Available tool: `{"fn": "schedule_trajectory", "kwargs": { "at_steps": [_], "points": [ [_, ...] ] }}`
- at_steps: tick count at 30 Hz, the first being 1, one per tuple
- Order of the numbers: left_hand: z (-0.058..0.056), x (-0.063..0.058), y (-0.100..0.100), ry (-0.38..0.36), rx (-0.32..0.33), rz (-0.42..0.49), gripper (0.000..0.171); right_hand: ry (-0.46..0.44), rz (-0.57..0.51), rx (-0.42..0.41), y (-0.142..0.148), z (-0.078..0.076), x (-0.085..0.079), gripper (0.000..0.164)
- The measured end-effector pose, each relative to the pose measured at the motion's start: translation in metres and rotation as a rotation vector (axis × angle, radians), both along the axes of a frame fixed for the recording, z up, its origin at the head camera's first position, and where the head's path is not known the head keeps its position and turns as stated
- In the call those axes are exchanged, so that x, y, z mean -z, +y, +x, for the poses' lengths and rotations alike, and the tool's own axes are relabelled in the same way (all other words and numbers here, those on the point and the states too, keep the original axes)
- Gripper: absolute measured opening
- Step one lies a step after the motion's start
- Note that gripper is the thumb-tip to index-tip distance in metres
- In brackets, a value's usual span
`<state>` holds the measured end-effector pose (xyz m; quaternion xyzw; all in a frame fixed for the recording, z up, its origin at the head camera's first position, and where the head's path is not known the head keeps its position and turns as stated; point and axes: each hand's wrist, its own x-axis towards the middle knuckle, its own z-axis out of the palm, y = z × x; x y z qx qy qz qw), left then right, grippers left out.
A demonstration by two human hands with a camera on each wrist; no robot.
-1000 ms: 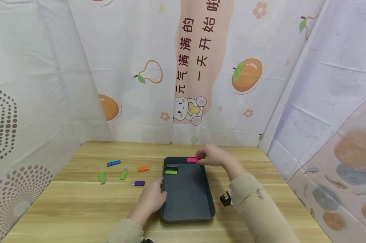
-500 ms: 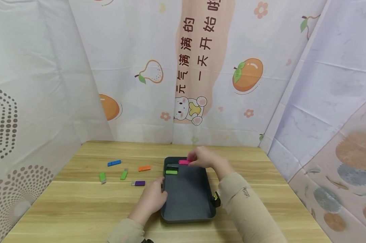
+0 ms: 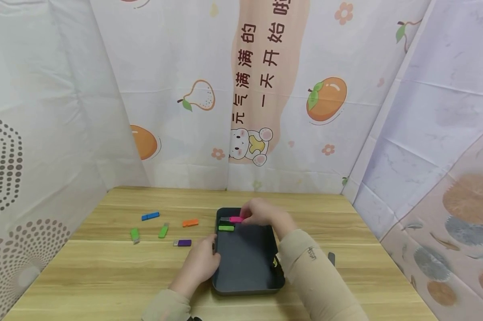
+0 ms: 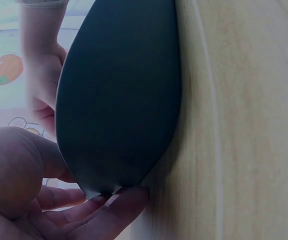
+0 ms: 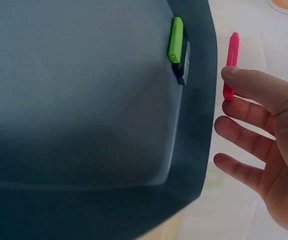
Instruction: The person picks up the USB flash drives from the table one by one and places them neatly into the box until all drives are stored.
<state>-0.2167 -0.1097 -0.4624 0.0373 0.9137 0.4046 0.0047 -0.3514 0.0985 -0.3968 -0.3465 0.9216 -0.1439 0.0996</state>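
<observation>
Tabletop (image 3: 105, 272) of pale wood has its left edge slanting away; nearest that edge lies a green stick (image 3: 134, 235), then a blue stick (image 3: 150, 216) farther back and a second green stick (image 3: 163, 230), all apart, with wood around each. Next come a purple stick (image 3: 184, 243) and an orange stick (image 3: 190, 222), a strip of table separating both from the grey tray (image 3: 245, 267). The left hand (image 3: 201, 261) grips the tray at its left wall. Inside, near the far left corner, a light-green stick (image 3: 226, 228) lies against darker sticks (image 3: 227, 223); the floor stretches open from there to the near and right walls. The right hand (image 3: 259, 211), well apart from the left, pinches a pink stick (image 3: 236, 220) between thumb and forefinger — the other fingers spread loose — at the tray's far end; whether the stick touches anything there, I cannot tell. The right sleeve (image 3: 313, 276) slants past the right rim, with more table running on to its right edge.
</observation>
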Motion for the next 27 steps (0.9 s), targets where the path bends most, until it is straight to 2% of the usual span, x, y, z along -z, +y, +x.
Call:
{"fn": "schedule_trajectory", "kwargs": {
  "at_steps": [11,17,22,27],
  "points": [
    [0.001,0.000,-0.001,-0.009,0.003,0.004,0.053,-0.009,0.067,-0.017,-0.017,0.002,0.012,0.005],
    [0.000,0.000,-0.002,-0.008,0.003,-0.001,0.052,0.017,0.097,-0.036,-0.026,0.003,0.019,0.006],
    [-0.001,0.002,-0.002,0.014,0.008,-0.013,0.051,0.022,0.112,-0.018,-0.033,0.001,0.027,0.008],
    [-0.001,0.001,-0.002,0.021,0.008,-0.020,0.052,0.029,0.124,-0.005,-0.040,0.005,0.028,0.008]
  ]
}}
